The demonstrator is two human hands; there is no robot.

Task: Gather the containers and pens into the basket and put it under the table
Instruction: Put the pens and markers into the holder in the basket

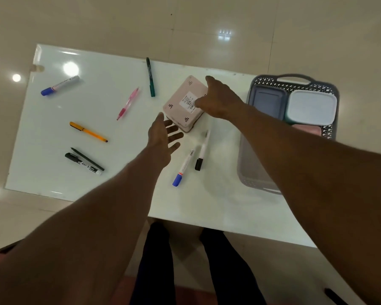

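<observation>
A white table stood on a shiny floor. Far to the left lay a marker with a blue cap. Below it were an orange pen and two dark pens lying close together; the writing on one was too small to read. Next came a pink pen and a dark green pen, near each other but not touching.

The left hand was open, with its fingers spread and its palm turned toward the pink container. It held nothing. The fingertips were right by the box's near corner, but it was hard to tell if they touched it.

The pink container sat upside down in the middle, with a label on its bottom. The right hand lay over its far right side and hid that part. The thumb reached past the far edge, and the fingers curled onto the label.

Below lay another blue-capped marker and a black-capped marker.

On the right, the grey basket held a blue container and a white container side by side. The right arm hid its near corner. Something pink beneath them was mostly hidden.
</observation>
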